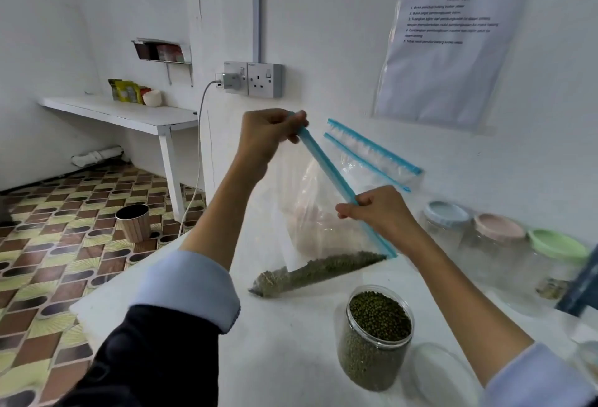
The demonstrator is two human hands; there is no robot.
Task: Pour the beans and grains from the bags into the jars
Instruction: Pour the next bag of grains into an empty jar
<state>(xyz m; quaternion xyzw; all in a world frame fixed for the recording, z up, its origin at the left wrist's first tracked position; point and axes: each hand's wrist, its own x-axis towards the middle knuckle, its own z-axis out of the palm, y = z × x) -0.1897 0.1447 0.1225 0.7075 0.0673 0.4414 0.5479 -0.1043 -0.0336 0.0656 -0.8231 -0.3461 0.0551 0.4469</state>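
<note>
**Zip Bag Held Over the Surface, Jar Nearly Full**

Nearest the camera, at lower centre, an open jar (375, 337) of green beans stands on the white surface (291, 358), filled almost to the rim; its clear lid (443, 374) lies just beside it at lower right.

Step in hand: handling the zip bag (323, 212), which hangs above the surface at centre frame. A small remainder of beans sits in its lower edge. Whether the blue zip strip is being opened or closed cannot be told.

Hand pose: the left hand (268, 136) pinches the upper end of the strip, raised, wrist bent. The right hand (375, 212) pinches the strip lower down, so the strip runs diagonally.

Next move: probably tipping the remainder into the jar, which calls for an open mouth aligned over the rim.

Second bag (372, 154) lies behind. Three lidded jars (485, 238) stand at right.
</note>
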